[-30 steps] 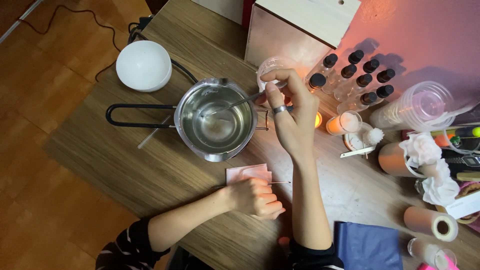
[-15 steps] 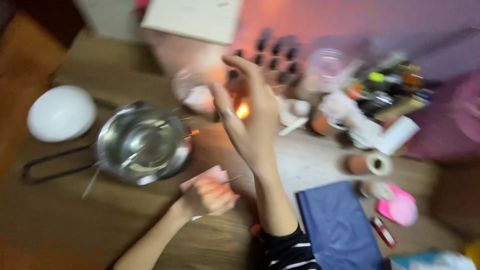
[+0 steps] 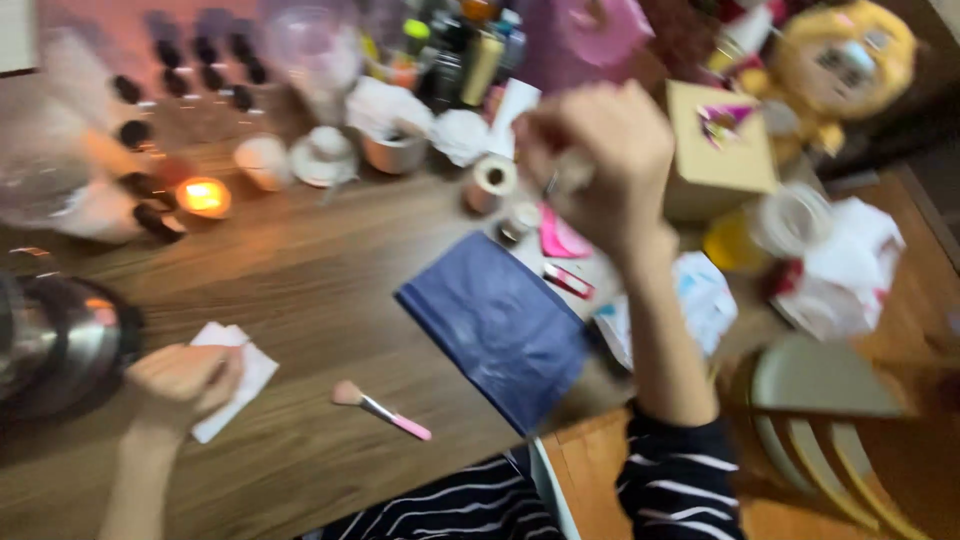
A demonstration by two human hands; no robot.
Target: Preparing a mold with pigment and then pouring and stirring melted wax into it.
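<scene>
White paper [image 3: 235,375] under closed left grip [image 3: 185,378] | right grip [image 3: 595,150] closed, contents blurred

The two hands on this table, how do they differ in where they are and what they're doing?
The left hand lies low on the wooden table, pressed on a white paper square beside the metal pot. The right hand is raised over the clutter at the far side, above a tape roll. The left hand is loosely curled; the right hand is bunched, and blur hides whether it holds anything. Both arms are bare at the forearm.
</scene>
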